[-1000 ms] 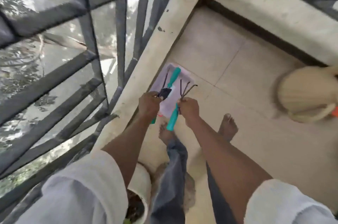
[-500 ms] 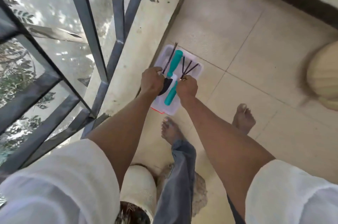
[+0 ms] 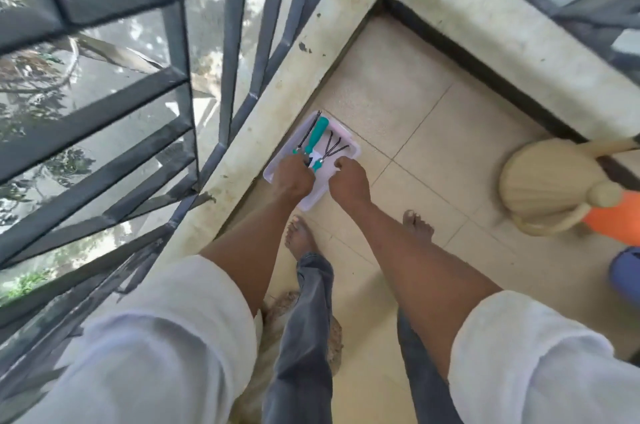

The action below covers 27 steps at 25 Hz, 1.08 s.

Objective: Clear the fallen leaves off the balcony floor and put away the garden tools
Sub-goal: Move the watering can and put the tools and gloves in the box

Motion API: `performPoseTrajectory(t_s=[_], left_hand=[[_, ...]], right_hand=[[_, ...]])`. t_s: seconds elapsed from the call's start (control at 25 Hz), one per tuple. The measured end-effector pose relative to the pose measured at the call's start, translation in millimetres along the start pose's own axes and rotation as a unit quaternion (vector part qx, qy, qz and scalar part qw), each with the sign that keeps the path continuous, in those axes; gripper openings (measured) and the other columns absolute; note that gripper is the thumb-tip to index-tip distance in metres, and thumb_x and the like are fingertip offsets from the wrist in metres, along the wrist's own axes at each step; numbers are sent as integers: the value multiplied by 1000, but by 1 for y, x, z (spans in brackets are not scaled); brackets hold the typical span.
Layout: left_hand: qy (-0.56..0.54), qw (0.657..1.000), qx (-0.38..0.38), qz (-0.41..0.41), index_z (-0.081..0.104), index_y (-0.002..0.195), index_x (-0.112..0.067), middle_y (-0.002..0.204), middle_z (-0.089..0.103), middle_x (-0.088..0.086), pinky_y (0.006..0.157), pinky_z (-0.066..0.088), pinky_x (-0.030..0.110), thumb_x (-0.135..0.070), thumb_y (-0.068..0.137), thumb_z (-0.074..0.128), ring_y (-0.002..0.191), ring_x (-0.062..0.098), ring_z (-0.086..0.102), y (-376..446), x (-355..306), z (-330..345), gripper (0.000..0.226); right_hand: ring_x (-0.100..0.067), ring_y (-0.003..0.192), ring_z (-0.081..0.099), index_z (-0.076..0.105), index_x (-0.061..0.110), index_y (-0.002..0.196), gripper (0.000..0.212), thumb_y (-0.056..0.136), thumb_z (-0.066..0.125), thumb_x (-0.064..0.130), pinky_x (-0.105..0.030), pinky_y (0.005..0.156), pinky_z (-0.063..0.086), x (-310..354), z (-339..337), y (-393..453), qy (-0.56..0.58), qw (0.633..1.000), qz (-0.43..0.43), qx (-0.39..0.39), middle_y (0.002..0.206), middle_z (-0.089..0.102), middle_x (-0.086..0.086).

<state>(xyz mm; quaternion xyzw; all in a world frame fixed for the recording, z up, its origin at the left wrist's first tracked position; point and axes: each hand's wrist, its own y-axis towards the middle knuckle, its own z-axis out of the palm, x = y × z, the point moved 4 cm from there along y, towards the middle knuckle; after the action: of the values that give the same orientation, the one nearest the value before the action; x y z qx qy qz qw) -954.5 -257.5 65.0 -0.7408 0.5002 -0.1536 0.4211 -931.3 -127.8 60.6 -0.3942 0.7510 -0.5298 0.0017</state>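
Note:
A white plastic tray (image 3: 343, 138) lies on the tiled balcony floor against the parapet. Inside it are a long teal-handled tool (image 3: 318, 133) and a black hand rake (image 3: 335, 148) with a teal handle. My left hand (image 3: 293, 177) is down in the tray, fingers curled round a small teal-handled trowel whose black blade shows just above the knuckles. My right hand (image 3: 349, 178) hovers over the tray's right rim as a curled fist, and I see nothing in it. No leaves show on the floor.
A grey metal railing (image 3: 180, 77) stands on the concrete parapet (image 3: 277, 101) at the left. A beige watering can (image 3: 540, 181), an orange object (image 3: 616, 221) and a blue object (image 3: 627, 280) stand at the right. My bare feet and a pot (image 3: 277, 306) are below.
My right hand has let go of the rake, which now lies in the tray. My left hand has sunk lower into the tray with its tool. The camera has swung back and up.

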Motion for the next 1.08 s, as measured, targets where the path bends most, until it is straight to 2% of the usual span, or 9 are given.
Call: performPoseTrajectory(t_s=[0.08, 0.28, 0.36, 0.44, 0.56, 0.72, 0.84, 0.96, 1.08], left_hand=[[-16, 1000, 2, 1, 60, 127, -12, 125, 63, 9, 90, 49, 34, -9, 90, 47, 112, 27, 59, -43, -19, -17, 40], [-92, 995, -24, -27, 54, 131, -7, 127, 59, 11, 93, 43, 32, -11, 95, 44, 113, 29, 56, -164, -61, -49, 38], [-122, 990, -58, -40, 54, 131, -4, 129, 58, 14, 92, 38, 28, -11, 96, 45, 119, 30, 53, -216, -74, -56, 37], [-160, 980, -105, -50, 55, 129, -3, 133, 57, 15, 94, 34, 27, -11, 97, 47, 124, 29, 50, -265, -83, -64, 35], [-209, 964, -143, -78, 56, 128, -5, 136, 55, 14, 97, 36, 30, -15, 96, 50, 126, 28, 49, -343, -86, -63, 35], [-267, 941, -165, -128, 57, 128, -7, 135, 55, 14, 103, 37, 31, -20, 94, 52, 126, 29, 49, -437, -69, -31, 36], [-308, 915, -187, -182, 57, 129, -6, 137, 54, 14, 105, 36, 32, -20, 95, 53, 128, 29, 48, -506, -50, 11, 37], [-353, 883, -191, -243, 60, 123, -7, 132, 57, 15, 98, 42, 33, -19, 93, 54, 122, 30, 52, -567, -38, 57, 33], [-402, 833, -209, -317, 61, 121, -11, 127, 60, 13, 91, 47, 34, -19, 89, 53, 115, 32, 56, -639, -27, 117, 33]], right_hand=[[-29, 115, 55, 57, 2, 125, 36, 90, 46, 0, -31, 88, 43, 17, -35, -31, -52, 997, -52, 13, 128, 58, -14], [-31, 99, 61, 61, 8, 109, 26, 88, 45, 8, -29, 71, 42, 52, -108, -114, -192, 966, -163, 54, 110, 66, -12], [-32, 99, 62, 59, 11, 116, 35, 84, 45, 9, -29, 68, 41, 63, -133, -155, -236, 944, -219, 75, 119, 64, -12], [-32, 105, 60, 59, 10, 109, 28, 85, 45, 8, -31, 69, 41, 74, -155, -200, -299, 911, -271, 89, 137, 56, -11], [-31, 111, 58, 59, 5, 114, 29, 89, 46, 5, -32, 79, 45, 75, -175, -269, -394, 865, -291, 109, 127, 60, -13], [-33, 111, 59, 59, -1, 112, 27, 89, 45, 4, -33, 82, 46, 49, -172, -351, -460, 814, -323, 146, 116, 62, -18], [-33, 114, 57, 58, 0, 114, 28, 91, 44, 5, -36, 89, 46, 16, -151, -413, -522, 755, -352, 183, 120, 61, -18], [-34, 112, 57, 59, 2, 115, 29, 90, 45, 7, -35, 89, 46, -22, -130, -462, -554, 709, -383, 208, 121, 61, -19], [-36, 109, 59, 61, 1, 111, 28, 90, 44, 7, -36, 87, 48, -73, -113, -520, -585, 649, -428, 233, 118, 63, -20]])
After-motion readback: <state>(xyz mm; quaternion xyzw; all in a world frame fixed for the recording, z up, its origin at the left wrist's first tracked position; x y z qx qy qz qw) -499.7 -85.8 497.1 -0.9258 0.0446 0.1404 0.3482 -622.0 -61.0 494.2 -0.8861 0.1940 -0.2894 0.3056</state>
